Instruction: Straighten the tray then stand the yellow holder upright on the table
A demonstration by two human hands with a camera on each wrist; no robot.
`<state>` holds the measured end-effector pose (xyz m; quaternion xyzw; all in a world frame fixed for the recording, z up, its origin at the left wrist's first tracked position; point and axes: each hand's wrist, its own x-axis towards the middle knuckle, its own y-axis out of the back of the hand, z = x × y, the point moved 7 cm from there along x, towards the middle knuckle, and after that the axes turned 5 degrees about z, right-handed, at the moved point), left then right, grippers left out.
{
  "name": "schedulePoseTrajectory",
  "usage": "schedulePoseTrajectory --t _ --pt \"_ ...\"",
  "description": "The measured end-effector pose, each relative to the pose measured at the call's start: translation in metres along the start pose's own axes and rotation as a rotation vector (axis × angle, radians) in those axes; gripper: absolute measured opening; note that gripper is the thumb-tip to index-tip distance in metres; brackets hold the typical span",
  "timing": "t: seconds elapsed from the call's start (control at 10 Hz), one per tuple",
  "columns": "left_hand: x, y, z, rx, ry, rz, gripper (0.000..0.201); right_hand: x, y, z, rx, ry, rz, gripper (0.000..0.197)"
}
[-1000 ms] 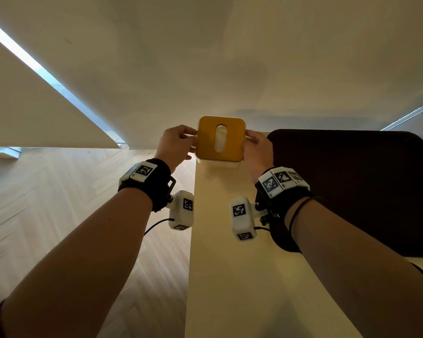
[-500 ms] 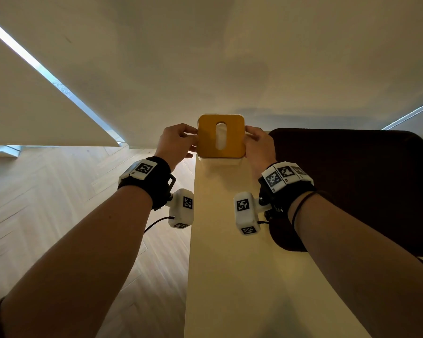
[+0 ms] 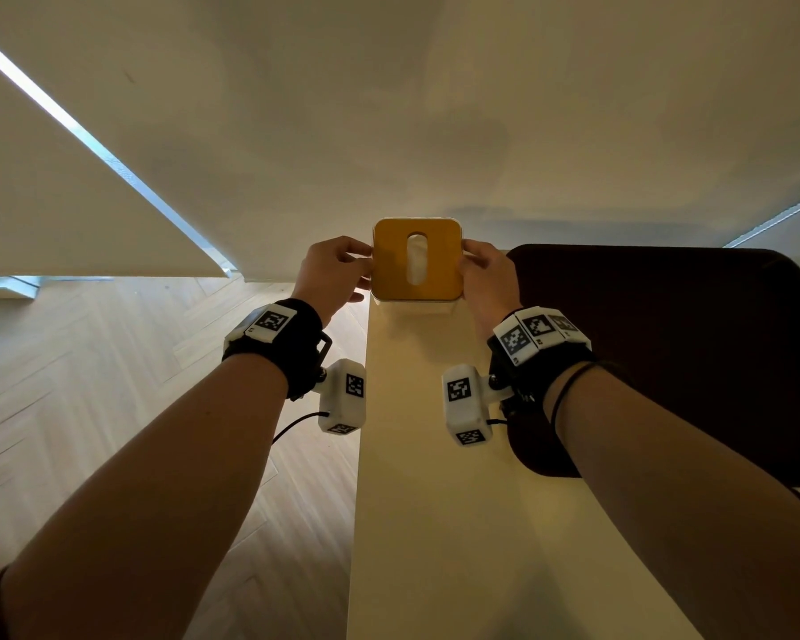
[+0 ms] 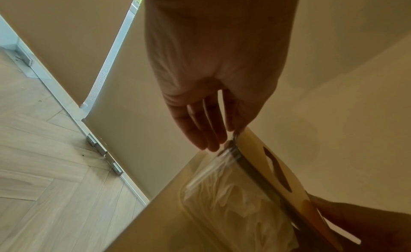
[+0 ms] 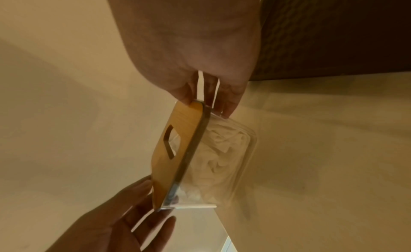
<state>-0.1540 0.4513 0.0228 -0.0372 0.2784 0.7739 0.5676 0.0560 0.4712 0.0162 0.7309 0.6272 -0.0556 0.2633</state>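
Note:
The yellow holder (image 3: 393,261) is a clear box of white tissue under a yellow lid with an oval slot. It stands upright at the far left corner of the cream table (image 3: 435,524). My left hand (image 3: 366,265) pinches the lid's left edge and my right hand (image 3: 469,261) pinches its right edge. The left wrist view shows my left hand (image 4: 224,138) at a corner of the holder (image 4: 233,203). In the right wrist view my right hand (image 5: 206,106) grips the holder (image 5: 169,171) by the lid rim. The dark tray (image 3: 666,362) lies flat just right of the holder.
The table's left edge runs close beside the holder, with wooden floor (image 3: 112,408) below it. A pale wall (image 3: 435,131) rises right behind the table's far end. The tray (image 5: 333,35) fills the table's right side up to my right wrist.
The holder has squared up a little between my hands. Both hands keep their hold on the lid edges and have barely moved.

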Motion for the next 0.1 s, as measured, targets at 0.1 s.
schedulePoseTrajectory --t 0.1 --pt "-0.0003 0.0115 -0.0053 -0.066 0.015 0.067 0.019 -0.0024 0.0102 0.0028 0.034 0.018 0.058 0.043"
